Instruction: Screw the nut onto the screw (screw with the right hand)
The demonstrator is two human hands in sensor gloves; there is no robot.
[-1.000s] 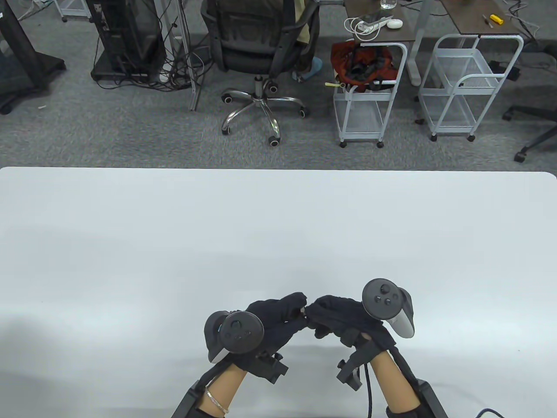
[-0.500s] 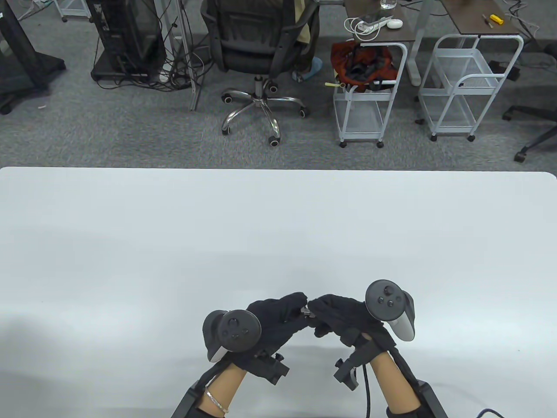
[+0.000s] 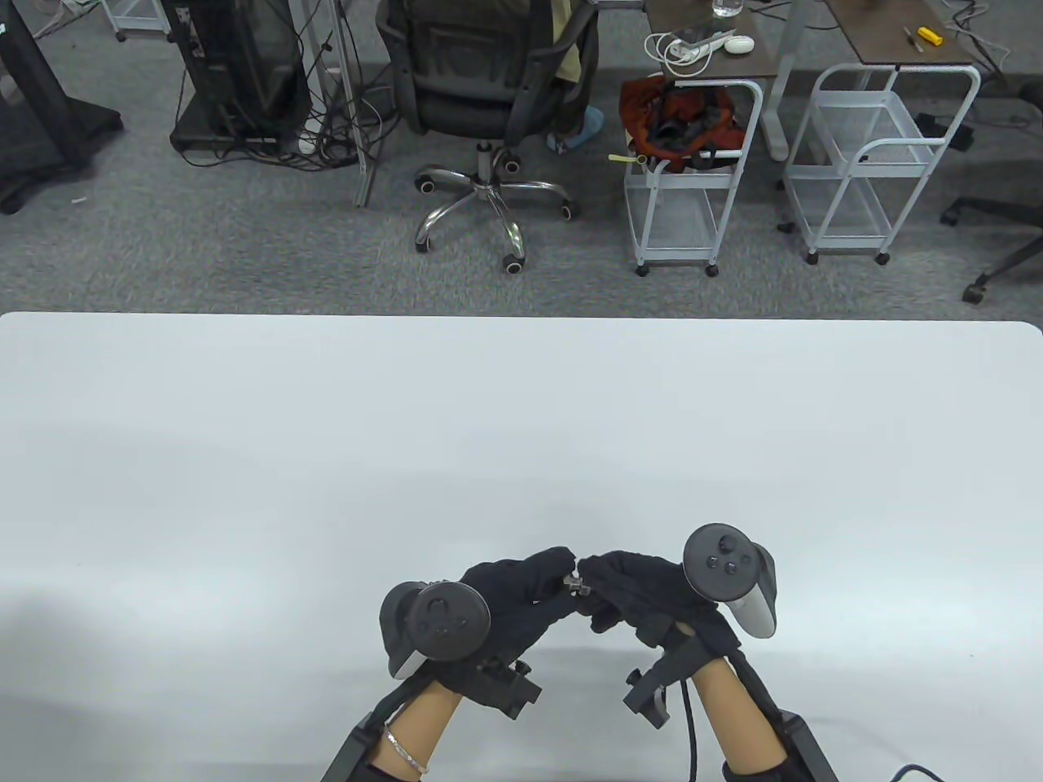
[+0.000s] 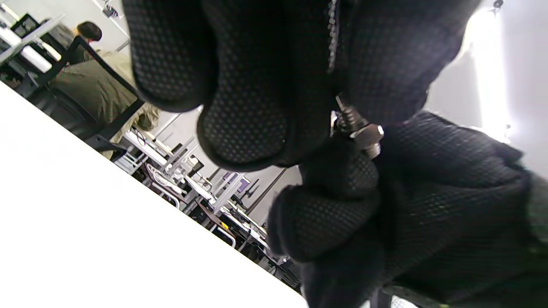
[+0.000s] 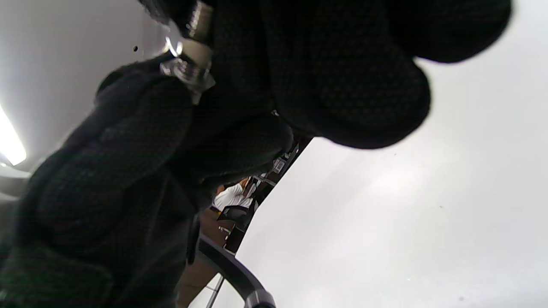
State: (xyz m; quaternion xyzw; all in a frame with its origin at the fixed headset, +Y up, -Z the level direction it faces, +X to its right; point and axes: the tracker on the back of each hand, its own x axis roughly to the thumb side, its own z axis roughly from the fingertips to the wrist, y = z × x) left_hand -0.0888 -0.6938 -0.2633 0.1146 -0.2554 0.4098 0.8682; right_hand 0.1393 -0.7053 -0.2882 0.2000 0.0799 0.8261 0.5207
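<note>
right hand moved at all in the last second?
Barely. The right hand holds its place by the table's near edge; only its tracker has drifted slightly right, fitting a small twist at the nut.

Near the table's (image 3: 521, 423) front edge the left hand (image 3: 505, 599) and right hand (image 3: 644, 595) meet fingertip to fingertip, left of right. Between them sits the screw (image 4: 349, 115), with the nut (image 4: 368, 136) on it, against the right hand's fingers (image 4: 338, 171).

Right hand (image 3: 644, 595) rolls: tracker (image 3: 728, 574) on its back swings slightly toward table's far edge and right. Left hand (image 3: 505, 599) tracker (image 3: 436, 623) tips a touch left. Silvery nut (image 3: 577, 584) now glints between meeting fingertips, hidden a second ago.
</note>
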